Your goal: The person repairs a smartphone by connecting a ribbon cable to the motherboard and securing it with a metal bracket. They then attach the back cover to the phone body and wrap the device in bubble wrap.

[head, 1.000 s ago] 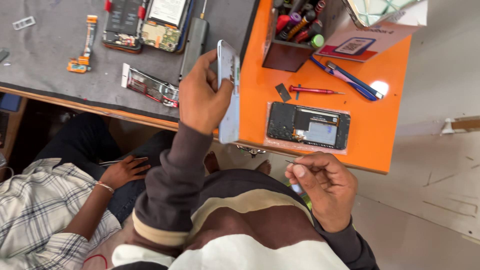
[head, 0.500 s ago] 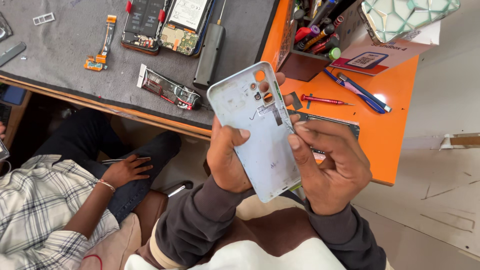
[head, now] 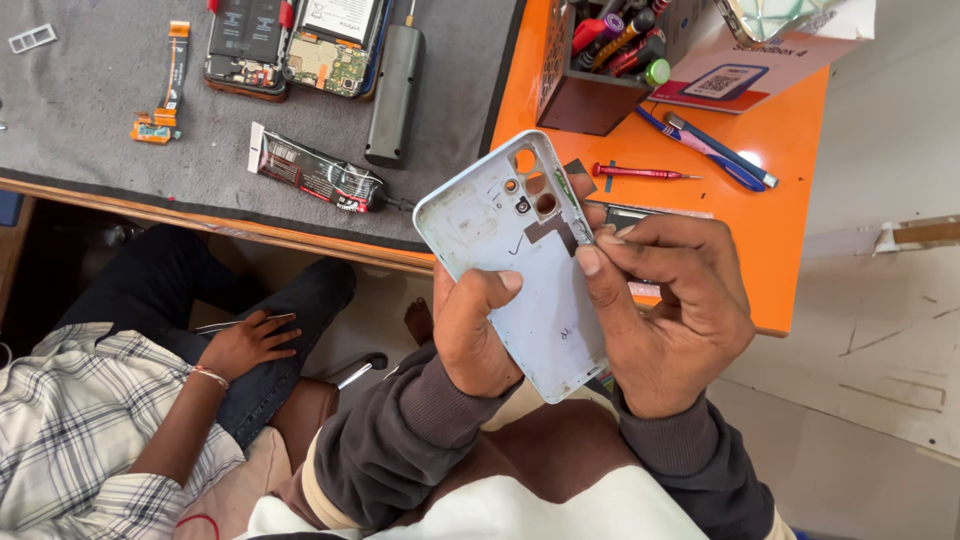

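Note:
A pale blue phone back cover [head: 520, 260] is held in front of my chest, its inner side up and its camera holes at the top. My left hand [head: 470, 335] grips its lower left edge with the thumb across the inside. My right hand [head: 665, 300] holds the right edge, thumb and forefinger pinched on a small dark strip near the camera holes. An opened phone body [head: 640, 215] lies on the orange mat [head: 800, 150], mostly hidden behind my right hand.
On the grey mat [head: 100, 150] lie an opened phone with circuit board [head: 295, 45], a dark bar-shaped tool [head: 395, 80], a flex cable [head: 165, 85] and a crumpled wrapper [head: 315, 175]. A tool box [head: 610, 60], red screwdriver [head: 640, 172] and blue pens [head: 710, 150] lie on the orange mat. Another person [head: 150, 400] sits at left.
My left hand brought the back cover from edge-on above the table to flat before me. My right hand rose from my lap and took hold of its right edge.

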